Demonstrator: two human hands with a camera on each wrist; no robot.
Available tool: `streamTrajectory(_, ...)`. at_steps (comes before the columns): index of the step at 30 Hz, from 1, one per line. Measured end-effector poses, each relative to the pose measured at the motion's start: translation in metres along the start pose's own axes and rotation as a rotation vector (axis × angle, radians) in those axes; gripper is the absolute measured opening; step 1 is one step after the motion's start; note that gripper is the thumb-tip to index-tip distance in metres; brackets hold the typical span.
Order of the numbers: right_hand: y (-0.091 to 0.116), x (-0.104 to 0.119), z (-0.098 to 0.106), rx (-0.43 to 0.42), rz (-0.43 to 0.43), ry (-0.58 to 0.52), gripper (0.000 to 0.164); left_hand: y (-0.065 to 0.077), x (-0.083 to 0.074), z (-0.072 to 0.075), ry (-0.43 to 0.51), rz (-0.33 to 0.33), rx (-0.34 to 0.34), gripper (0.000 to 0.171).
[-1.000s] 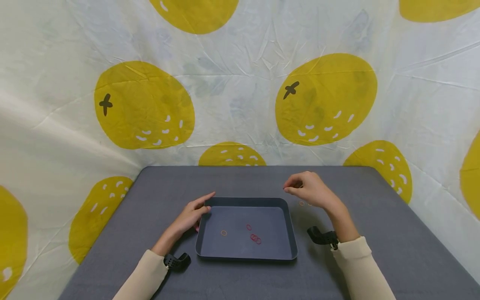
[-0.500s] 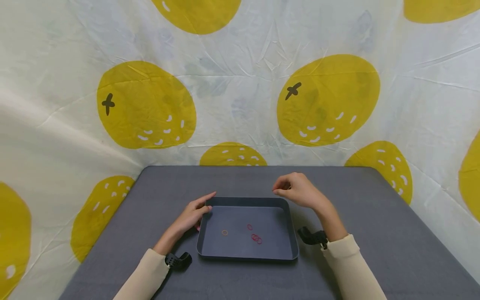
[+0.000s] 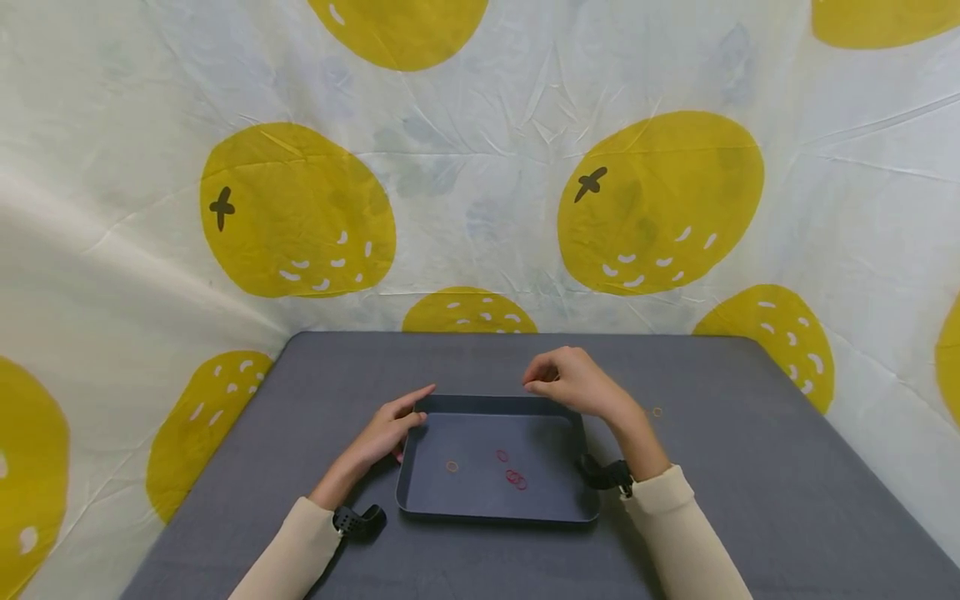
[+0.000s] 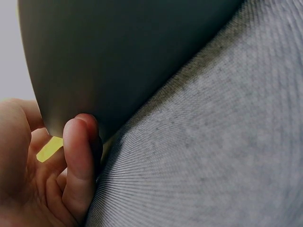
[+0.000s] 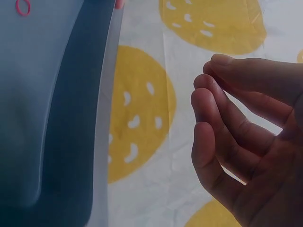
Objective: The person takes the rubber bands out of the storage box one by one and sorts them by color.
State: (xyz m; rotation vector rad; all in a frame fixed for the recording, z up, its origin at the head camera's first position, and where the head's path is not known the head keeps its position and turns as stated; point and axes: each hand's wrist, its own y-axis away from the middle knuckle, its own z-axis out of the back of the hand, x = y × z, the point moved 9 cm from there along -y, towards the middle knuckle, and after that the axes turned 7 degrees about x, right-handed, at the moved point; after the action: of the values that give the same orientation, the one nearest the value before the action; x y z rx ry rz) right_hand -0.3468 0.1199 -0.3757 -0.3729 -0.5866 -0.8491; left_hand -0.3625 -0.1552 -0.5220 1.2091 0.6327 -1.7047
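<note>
My left hand (image 3: 381,432) grips the far left corner of the dark grey tray (image 3: 498,518), thumb over the rim and index finger extended along it. In the left wrist view, curled fingers (image 4: 78,151) press against the tray's outer wall. Above the tray's far right corner is my right hand (image 3: 573,383), thumb and index fingertips (image 5: 222,60) together; a sliver of a light rubber band shows between them in the head view, mostly hidden. Inside the tray lie several red rubber bands (image 3: 515,479) and a yellowish one (image 3: 452,467).
Right of the tray, a yellowish rubber band (image 3: 657,412) lies on the grey table (image 3: 750,467), with another partly hidden by my right forearm. A white curtain with yellow fruit prints (image 3: 480,208) hangs behind the table. Each wrist wears a black camera strap (image 3: 358,522).
My right hand has moved left, from over the rubber bands on the table to above the tray's far right corner. My left hand keeps its grip on the tray.
</note>
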Motion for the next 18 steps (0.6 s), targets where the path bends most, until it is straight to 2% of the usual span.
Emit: streamTrajectory(18, -0.016, 0.017, -0.017, 0.019, 0.053, -0.012, 0.008, 0.0, 0.0, -0.001, -0.003, 0.004, -0.013, 0.053)
